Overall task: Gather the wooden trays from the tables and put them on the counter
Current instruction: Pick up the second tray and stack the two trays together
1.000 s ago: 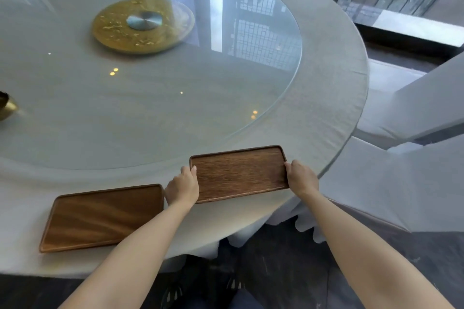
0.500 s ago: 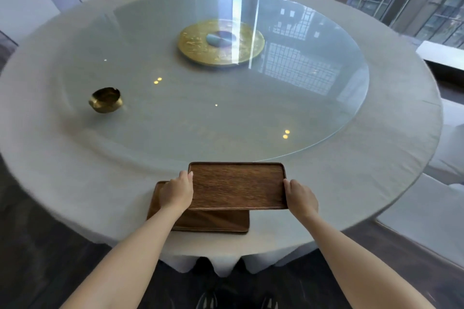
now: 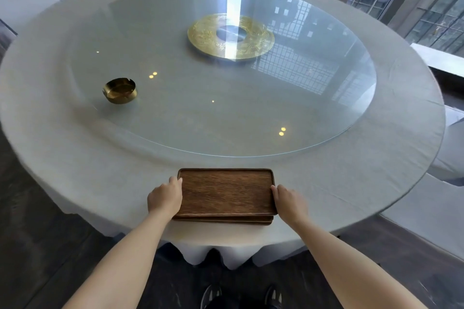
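A round table (image 3: 376, 158) under a grey cloth fills the view, with a glass turntable (image 3: 200, 108) on top. At its near edge the top tray (image 3: 226, 192) lies on the lower tray (image 3: 226, 221). The left hand (image 3: 164, 197) and right hand (image 3: 288, 199) clasp the top tray's short ends, fingers curled on its rims.

Bare tablecloth (image 3: 100, 183) flanks the stacked trays (image 3: 226, 193); ashtray (image 3: 120, 90) well apart.
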Demonstrator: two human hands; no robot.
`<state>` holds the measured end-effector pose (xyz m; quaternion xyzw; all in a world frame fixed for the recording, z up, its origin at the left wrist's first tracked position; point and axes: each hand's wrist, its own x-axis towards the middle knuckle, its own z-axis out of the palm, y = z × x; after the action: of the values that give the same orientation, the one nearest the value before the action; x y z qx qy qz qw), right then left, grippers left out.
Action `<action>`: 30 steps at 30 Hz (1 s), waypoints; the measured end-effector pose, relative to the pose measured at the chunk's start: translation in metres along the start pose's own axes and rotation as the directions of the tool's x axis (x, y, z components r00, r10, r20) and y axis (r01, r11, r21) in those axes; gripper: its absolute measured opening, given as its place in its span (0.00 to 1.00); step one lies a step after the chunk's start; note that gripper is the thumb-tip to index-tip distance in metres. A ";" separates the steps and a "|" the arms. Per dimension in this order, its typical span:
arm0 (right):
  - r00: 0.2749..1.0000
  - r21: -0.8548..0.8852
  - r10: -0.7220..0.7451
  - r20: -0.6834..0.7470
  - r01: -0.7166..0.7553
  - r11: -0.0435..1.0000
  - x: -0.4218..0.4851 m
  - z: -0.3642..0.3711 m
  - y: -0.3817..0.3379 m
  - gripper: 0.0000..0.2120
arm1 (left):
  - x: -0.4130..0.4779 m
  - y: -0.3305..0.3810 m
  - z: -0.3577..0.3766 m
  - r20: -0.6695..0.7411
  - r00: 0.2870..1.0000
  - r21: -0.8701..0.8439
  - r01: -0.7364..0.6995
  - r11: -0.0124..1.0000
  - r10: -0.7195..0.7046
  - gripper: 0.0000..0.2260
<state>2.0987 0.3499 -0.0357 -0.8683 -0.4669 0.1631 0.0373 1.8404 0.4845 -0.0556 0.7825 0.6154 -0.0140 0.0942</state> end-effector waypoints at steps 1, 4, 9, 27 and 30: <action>1.000 -0.009 -0.002 0.007 0.002 1.000 -0.001 0.001 0.000 0.18 | 0.000 -0.001 0.002 0.006 1.000 0.005 -0.007 1.000 0.007 0.20; 1.000 -0.025 -0.005 0.017 0.006 1.000 -0.004 0.003 -0.001 0.18 | 0.000 -0.004 0.005 0.034 0.999 0.032 -0.025 0.999 0.024 0.20; 0.999 -0.048 -0.011 0.033 0.012 0.999 -0.005 0.004 -0.003 0.19 | 0.000 -0.008 0.009 0.056 0.998 0.056 -0.045 0.997 0.042 0.19; 0.967 0.042 0.100 0.235 -0.113 0.993 -0.010 0.010 -0.010 0.23 | 0.001 -0.006 0.010 0.186 0.978 -0.076 0.114 0.991 -0.098 0.25; 0.954 0.181 0.136 0.267 -0.188 0.965 -0.011 0.012 -0.015 0.23 | 0.001 -0.002 0.007 0.229 0.961 -0.097 0.180 0.979 -0.154 0.25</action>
<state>2.0773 0.3489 -0.0407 -0.8676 -0.3754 0.3218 0.0531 1.8394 0.4849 -0.0626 0.7144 0.6648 -0.0725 0.2058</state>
